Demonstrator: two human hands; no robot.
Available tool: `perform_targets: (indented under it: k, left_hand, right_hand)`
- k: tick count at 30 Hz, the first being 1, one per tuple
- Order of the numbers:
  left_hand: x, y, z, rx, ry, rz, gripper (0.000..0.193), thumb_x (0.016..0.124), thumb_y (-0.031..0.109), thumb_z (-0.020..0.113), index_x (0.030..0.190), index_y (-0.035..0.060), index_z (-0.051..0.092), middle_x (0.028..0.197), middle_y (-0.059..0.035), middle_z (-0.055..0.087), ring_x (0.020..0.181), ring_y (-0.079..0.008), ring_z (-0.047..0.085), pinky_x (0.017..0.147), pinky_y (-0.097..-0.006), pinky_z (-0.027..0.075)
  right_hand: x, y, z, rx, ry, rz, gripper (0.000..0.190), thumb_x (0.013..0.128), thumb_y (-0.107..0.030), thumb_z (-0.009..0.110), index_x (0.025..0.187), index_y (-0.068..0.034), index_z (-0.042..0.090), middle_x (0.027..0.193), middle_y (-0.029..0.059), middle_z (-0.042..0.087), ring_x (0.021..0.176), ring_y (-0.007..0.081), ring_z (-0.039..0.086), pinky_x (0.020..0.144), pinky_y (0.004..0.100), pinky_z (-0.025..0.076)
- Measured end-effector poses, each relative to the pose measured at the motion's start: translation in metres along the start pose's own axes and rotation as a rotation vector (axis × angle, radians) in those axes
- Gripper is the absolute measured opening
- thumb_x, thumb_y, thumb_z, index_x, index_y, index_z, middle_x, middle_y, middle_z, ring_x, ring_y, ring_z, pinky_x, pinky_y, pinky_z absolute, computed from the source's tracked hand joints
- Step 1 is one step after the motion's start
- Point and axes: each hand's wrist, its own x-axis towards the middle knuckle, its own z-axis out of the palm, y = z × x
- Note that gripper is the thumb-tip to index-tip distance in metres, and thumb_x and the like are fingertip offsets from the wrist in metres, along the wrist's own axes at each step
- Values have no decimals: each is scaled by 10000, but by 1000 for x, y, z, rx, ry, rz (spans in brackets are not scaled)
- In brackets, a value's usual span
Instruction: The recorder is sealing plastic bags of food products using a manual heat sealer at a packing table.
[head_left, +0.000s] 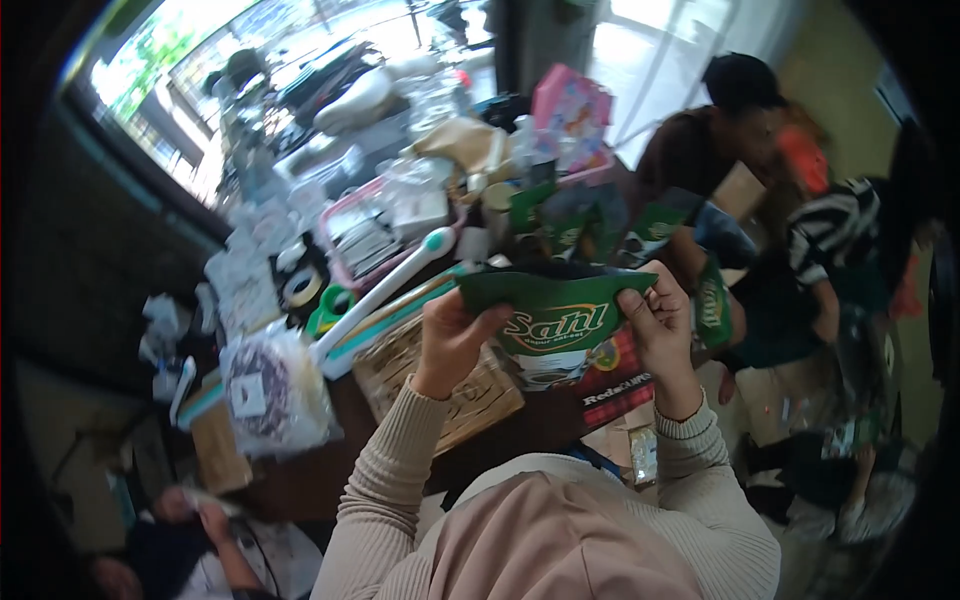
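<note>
Both my hands hold a green stand-up pouch (559, 319) by its upper corners, well above the table. Its mouth gapes a little, showing a dark inside, and its front bears printed writing. My left hand (457, 330) pinches the left corner with the thumb in front. On the right corner, my right hand (660, 315) grips with the thumb on the front face and fingers curled behind. Beneath the pouch lie a brown patterned box (442, 375) and a red plaid package (619, 394), both partly covered. More green pouches (574, 232) stand just beyond.
A white impulse sealer arm (390, 289) slants up at the left. Near it are a green tape dispenser (330, 309), a plastic-wrapped round pack (274, 390) and a pink basket (352, 240) of packets. People sit at right; one person's hand (709, 262) is near another green pouch (712, 304).
</note>
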Motion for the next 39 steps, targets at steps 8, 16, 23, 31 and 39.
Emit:
perform_targets:
  k: [8, 16, 23, 31, 39]
  left_hand:
    - [-88, 35, -66, 429, 490, -111, 180, 897, 66, 579, 1024, -49, 634, 878, -28, 661, 777, -51, 557, 666, -194, 453]
    - [-105, -90, -196, 500, 833, -376, 203, 880, 149, 609, 944, -38, 652, 812, -47, 674, 688, -68, 573, 636, -234, 470]
    - [-84, -106, -221, 1088, 1006, -508, 294, 715, 283, 754, 812, 31, 639, 689, -64, 663, 628, -160, 640, 610, -297, 488]
    - [-74, -89, -196, 1357, 1022, -589, 314, 726, 282, 738, 906, 63, 601, 902, -88, 631, 819, -247, 614, 698, -355, 475]
    - [-83, -84, -135, 1455, 153, -490, 588, 807, 420, 607, 1313, 155, 468, 1461, -159, 247, 1349, -406, 172, 1045, -590, 167]
  right_hand:
    - [7, 82, 87, 330, -173, 487, 93, 882, -23, 568, 972, -3, 565, 893, 58, 646, 797, 78, 586, 692, 221, 474]
    - [25, 282, 127, -207, -273, 575, 178, 834, -41, 604, 990, 41, 580, 827, 130, 671, 745, 180, 638, 673, 313, 487]
    - [53, 292, 143, -850, -436, 375, 373, 781, -82, 650, 1071, -85, 414, 757, 219, 622, 750, 436, 604, 648, 502, 455]
    - [51, 287, 157, -1160, -552, 52, 194, 832, -91, 549, 1024, -94, 523, 718, 148, 606, 671, 351, 624, 566, 444, 489]
    - [58, 295, 151, -1213, -506, 55, 108, 840, -157, 579, 905, -73, 597, 729, 142, 630, 665, 326, 632, 570, 424, 502]
